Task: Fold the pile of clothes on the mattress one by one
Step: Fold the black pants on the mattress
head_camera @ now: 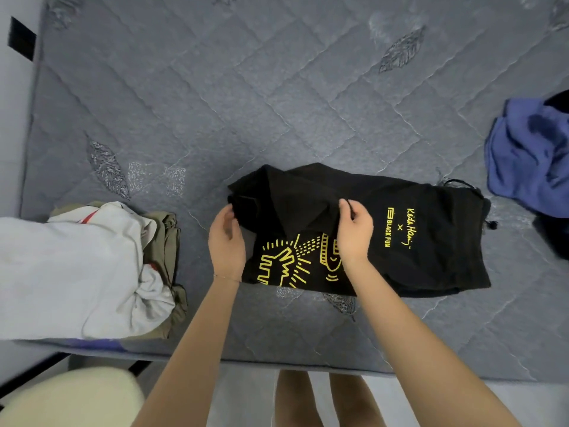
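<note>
**Fold in hand: black fabric garment with yellow line-drawing print (425,251)**

Black cloth lies flat on the grey quilted mattress (277,87), close to its near edge and directly in front of the person. Its black drawstring cord (492,224) trails off the right end.

A flap at the left end is raised and doubled over toward the middle. The left hand (226,241) grips the flap's left edge with curled fingers. The right hand (354,232) pinches the ridge of the flap between thumb and fingertips, just left of the yellow lettering.

The step looks like laying this flap across the printed panel. To do it well:

- Both pinches should travel together so the crease runs straight rather than skewed.
- The flap's edge should land parallel to the garment's near hem.
- A flat palm sweep from the crease outward would press out trapped air, since this soft fabric will likely bunch where it is doubled.
- The cord is best tucked inside before the last fold, or it may dangle and snag.

A white cloth (77,272) rests on a khaki folded garment (167,241) well to the left, which looks like the finished stack. A crumpled blue garment (523,155) waits at the right edge, so more pieces appear to remain.
</note>
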